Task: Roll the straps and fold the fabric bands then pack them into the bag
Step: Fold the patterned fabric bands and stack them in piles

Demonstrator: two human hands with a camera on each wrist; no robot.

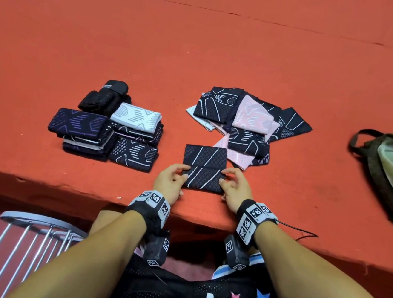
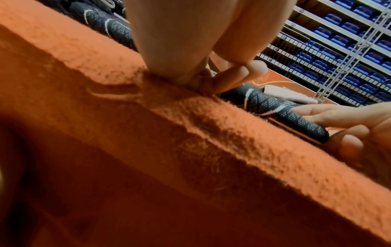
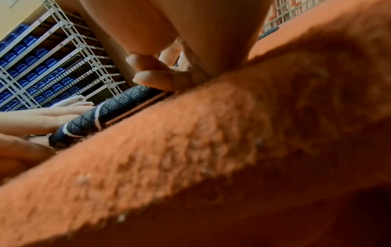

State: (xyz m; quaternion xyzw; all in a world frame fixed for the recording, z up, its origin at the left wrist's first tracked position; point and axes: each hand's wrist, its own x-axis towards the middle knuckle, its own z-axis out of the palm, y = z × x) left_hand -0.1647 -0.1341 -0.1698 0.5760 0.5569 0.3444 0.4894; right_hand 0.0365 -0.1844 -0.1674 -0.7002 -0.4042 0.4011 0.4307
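Both hands pinch it: left hand (image 1: 168,183) and right hand (image 1: 236,188) grip the dark, white-lined knitted fabric band (image 1: 203,167) between them, no legible writing.

bag (image 1: 390,165) cut off at right edge, right wrist view blurred

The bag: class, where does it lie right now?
In the head view, the bag lies at the table's far right edge, right of the unfolded bands.
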